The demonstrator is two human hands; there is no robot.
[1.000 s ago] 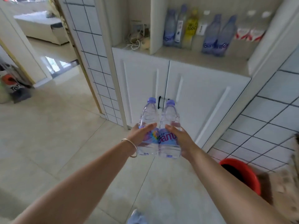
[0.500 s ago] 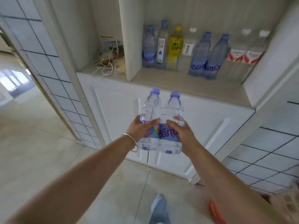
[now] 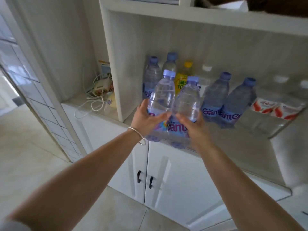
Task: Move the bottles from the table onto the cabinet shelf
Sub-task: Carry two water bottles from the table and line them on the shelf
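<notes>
The left hand (image 3: 146,118) grips one water bottle (image 3: 162,100) and the right hand (image 3: 194,129) grips a second bottle (image 3: 186,104), held upright and touching at the front edge of the shelf (image 3: 233,145), not yet set down; behind them stands a row of bottles (image 3: 215,97), seemingly placed already; the table is out of view.
</notes>
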